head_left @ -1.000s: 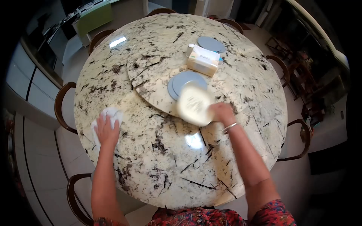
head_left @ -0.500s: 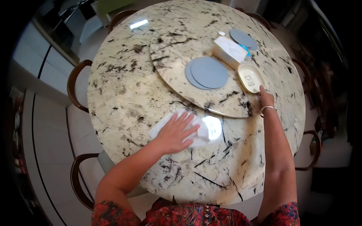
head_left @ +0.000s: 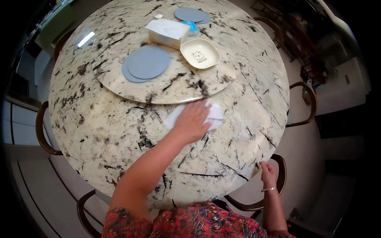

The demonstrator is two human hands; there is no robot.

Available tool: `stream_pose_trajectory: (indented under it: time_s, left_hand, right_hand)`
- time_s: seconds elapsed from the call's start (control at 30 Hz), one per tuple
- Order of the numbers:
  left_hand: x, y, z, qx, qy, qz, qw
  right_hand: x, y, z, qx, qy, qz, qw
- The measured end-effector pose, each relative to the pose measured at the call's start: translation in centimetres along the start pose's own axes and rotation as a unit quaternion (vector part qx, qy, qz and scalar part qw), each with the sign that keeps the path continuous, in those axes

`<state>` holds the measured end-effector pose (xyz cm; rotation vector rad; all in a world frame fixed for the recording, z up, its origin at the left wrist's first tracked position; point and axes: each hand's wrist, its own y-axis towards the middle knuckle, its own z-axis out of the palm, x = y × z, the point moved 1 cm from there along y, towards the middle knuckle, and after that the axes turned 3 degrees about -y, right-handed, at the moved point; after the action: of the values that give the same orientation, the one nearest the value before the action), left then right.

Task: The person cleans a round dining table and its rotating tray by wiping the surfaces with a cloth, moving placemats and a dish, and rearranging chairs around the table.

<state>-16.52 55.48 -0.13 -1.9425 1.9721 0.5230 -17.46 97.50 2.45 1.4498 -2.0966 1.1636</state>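
My left hand point(head_left: 192, 122) lies flat with fingers stretched out on a white cloth or tissue point(head_left: 215, 112), pressing it to the marble table near the front edge of the round turntable. Part of the cloth is hidden under the palm. My right hand point(head_left: 269, 174), with a bracelet at the wrist, hovers by the table's front right edge. Its fingers are curled closed, and nothing shows in them. On the turntable point(head_left: 131, 92) sits a cream square dish point(head_left: 200, 54) with a bear drawing.
Grey-blue round mats point(head_left: 149, 62) overlap on the turntable, beside a tissue box point(head_left: 168, 32) and a blue packet point(head_left: 191, 27). More round mats point(head_left: 189, 14) and a small white disc point(head_left: 158, 16) lie behind. Wooden-backed chairs point(head_left: 310, 104) surround the round table point(head_left: 99, 139).
My right hand has left the dish's rim and drawn back to the table edge. My left hand has slid the cloth rightward along the table toward the turntable's front edge. The view has turned right.
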Motion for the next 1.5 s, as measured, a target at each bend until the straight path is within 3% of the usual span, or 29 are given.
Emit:
stream_pose_trajectory:
  time_s: [0.13, 0.27, 0.33, 0.37, 0.47, 0.53, 0.6, 0.67, 0.73, 0.8, 0.83, 0.87, 0.93, 1.03, 1.1, 1.13, 1.33, 1.5]
  left_hand:
    - [-3.3, 7.2, 3.6, -0.034, 0.024, 0.117, 0.992]
    - [-2.9, 6.4, 2.1, -0.049, 0.031, 0.063, 0.996]
    - [-2.1, 4.1, -0.9, 0.077, -0.118, -0.136, 0.981]
    - [-1.3, 2.5, -0.9, 0.047, -0.079, -0.156, 0.984]
    - [2.0, -3.2, -1.1, -0.021, 0.079, -0.203, 0.976]
    - [4.5, -8.3, -1.8, -0.108, 0.075, -0.148, 0.980]
    - [5.1, -11.5, -2.8, -0.135, 0.087, -0.159, 0.974]
    - [4.9, -12.1, -2.7, -0.140, 0.111, -0.179, 0.968]
    - [3.6, -9.6, -2.1, -0.133, 0.111, -0.156, 0.973]
    - [1.9, -6.5, -1.9, -0.131, 0.109, -0.145, 0.975]
    - [0.4, -4.1, -1.4, -0.076, 0.097, -0.149, 0.981]
    - [-1.0, -1.6, -0.8, -0.020, 0.085, -0.153, 0.984]
    - [-2.9, 3.3, 0.6, -0.023, 0.051, -0.110, 0.992]
    - [-4.2, 10.3, 3.1, -0.009, -0.014, -0.089, 0.996]
    - [-5.6, 13.2, 4.4, -0.091, 0.051, 0.046, 0.994]
    - [-6.8, 13.5, 5.1, -0.088, 0.047, 0.048, 0.994]
    - [-14.1, 4.0, 8.2, 0.108, -0.059, 0.192, 0.974]
    - [-17.6, -7.5, 7.5, 0.076, -0.228, 0.220, 0.945]
  right_hand:
    - [-0.6, -5.2, 0.5, 0.015, 0.066, 0.044, 0.997]
    - [0.1, -7.1, 2.8, 0.074, 0.052, -0.006, 0.996]
    - [-1.8, -6.9, 2.8, 0.080, 0.044, -0.060, 0.994]
    - [-2.9, -6.8, 3.1, 0.074, 0.043, -0.107, 0.991]
    - [-5.0, -7.0, 3.5, 0.087, 0.063, -0.127, 0.986]
    - [-5.1, -7.6, 3.2, 0.096, 0.060, -0.129, 0.985]
    - [-5.7, -8.0, 2.1, 0.085, 0.060, -0.118, 0.988]
    - [-7.3, -8.1, 1.7, 0.112, 0.159, 0.034, 0.980]
    - [-9.4, -8.1, 1.5, 0.104, 0.212, 0.057, 0.970]
    - [-12.3, -7.2, 2.3, 0.197, 0.412, 0.235, 0.858]
    - [-14.3, -6.6, 3.1, 0.241, 0.476, 0.287, 0.795]
    - [-15.5, -5.9, 4.1, 0.235, 0.479, 0.287, 0.795]
    - [-16.6, -5.7, 6.2, 0.309, 0.545, 0.272, 0.731]
    - [-14.5, -5.5, 9.7, 0.274, 0.538, 0.293, 0.742]
    - [-13.6, -5.0, 12.1, 0.293, 0.560, 0.261, 0.730]
    - [-13.3, -4.9, 12.9, 0.315, 0.580, 0.228, 0.716]
    - [-9.4, -5.9, 13.2, 0.334, 0.613, 0.222, 0.681]
    - [-9.5, -7.5, 12.1, 0.385, 0.602, 0.243, 0.656]
